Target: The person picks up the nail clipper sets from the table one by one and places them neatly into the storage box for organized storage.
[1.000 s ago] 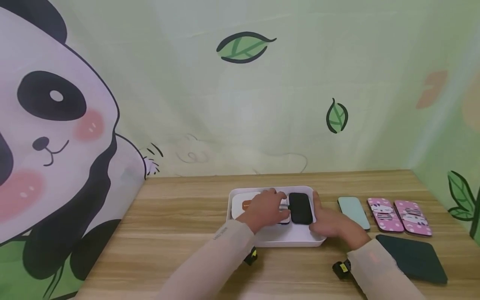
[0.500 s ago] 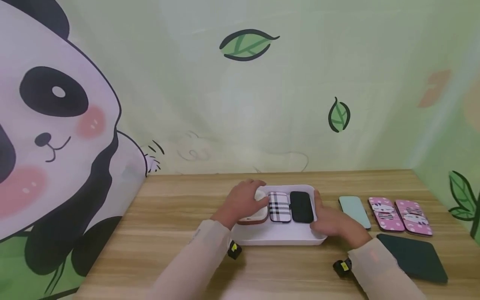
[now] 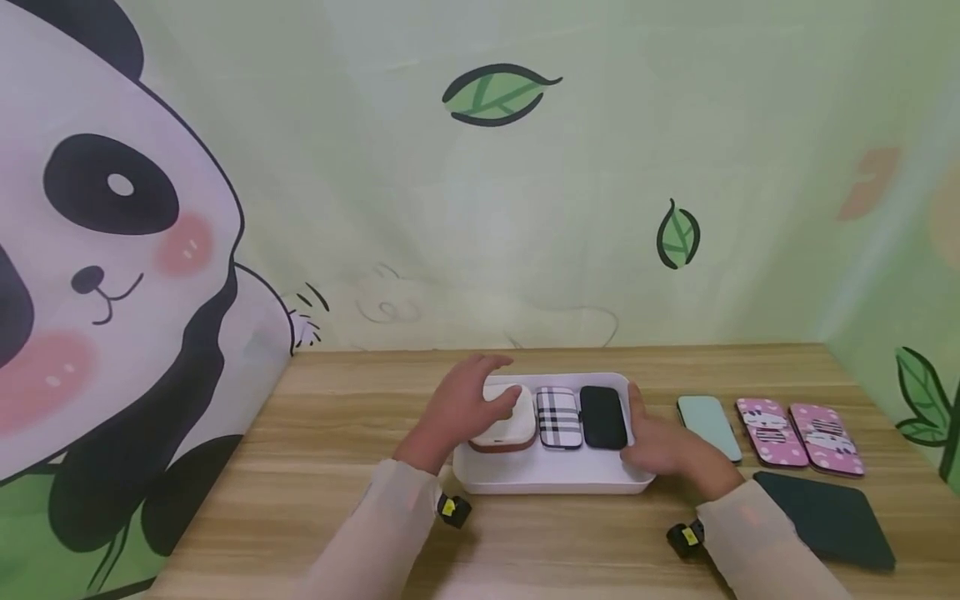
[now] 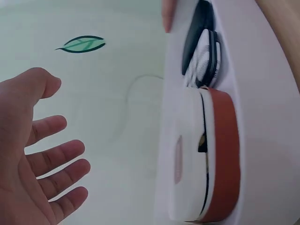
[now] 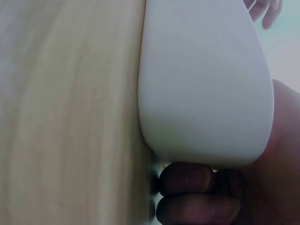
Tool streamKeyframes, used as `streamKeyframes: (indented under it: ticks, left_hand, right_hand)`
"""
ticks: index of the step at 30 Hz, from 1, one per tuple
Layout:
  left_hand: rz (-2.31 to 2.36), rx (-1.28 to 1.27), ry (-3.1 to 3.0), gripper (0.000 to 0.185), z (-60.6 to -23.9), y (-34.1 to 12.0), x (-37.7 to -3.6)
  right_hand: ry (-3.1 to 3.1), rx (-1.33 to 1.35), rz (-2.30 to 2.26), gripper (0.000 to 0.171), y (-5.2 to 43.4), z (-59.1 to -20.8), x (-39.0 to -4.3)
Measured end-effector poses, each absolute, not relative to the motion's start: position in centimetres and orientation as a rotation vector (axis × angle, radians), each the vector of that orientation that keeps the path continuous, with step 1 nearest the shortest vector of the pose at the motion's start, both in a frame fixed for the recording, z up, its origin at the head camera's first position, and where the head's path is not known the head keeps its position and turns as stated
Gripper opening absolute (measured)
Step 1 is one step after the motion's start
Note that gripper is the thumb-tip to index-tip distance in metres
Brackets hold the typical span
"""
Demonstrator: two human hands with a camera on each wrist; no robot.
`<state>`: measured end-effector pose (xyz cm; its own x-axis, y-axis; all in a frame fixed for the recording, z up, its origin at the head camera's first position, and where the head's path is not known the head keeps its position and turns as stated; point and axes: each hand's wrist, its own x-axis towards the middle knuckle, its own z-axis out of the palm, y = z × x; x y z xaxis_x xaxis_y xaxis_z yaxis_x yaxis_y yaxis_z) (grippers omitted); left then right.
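A white tray stands on the wooden table. In it, left to right, lie a rounded white case with a reddish-brown side, a small plaid zip case and a black case. My left hand is over the tray's left end, overlapping the white case in the head view. The left wrist view has this hand with spread fingers, apart from the case. At the tray's right end my right hand grips the wall, thumb at the rim and fingers bent against the outside.
Right of the tray lie a mint-green case and two pink patterned cases, one beside the other. A dark flat pouch lies in front of them. A printed cloth backdrop rises behind the table.
My left hand has moved left from over the plaid case, uncovering it, and has let go of the white case. That case now sits farther right, beside the plaid one. My right hand stays put.
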<state>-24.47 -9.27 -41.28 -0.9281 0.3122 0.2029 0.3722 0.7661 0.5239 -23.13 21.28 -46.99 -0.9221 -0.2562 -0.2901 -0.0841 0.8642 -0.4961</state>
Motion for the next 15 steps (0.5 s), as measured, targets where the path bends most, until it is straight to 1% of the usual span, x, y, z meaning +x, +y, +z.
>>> streamKeyframes:
  ticks: [15]
  left_hand:
    - [-1.097, -0.554, -2.716, 0.054, -39.9, -10.7, -22.4]
  right_hand:
    - [2.687, -0.275, -0.689, 0.105, 21.3, -46.9, -23.0]
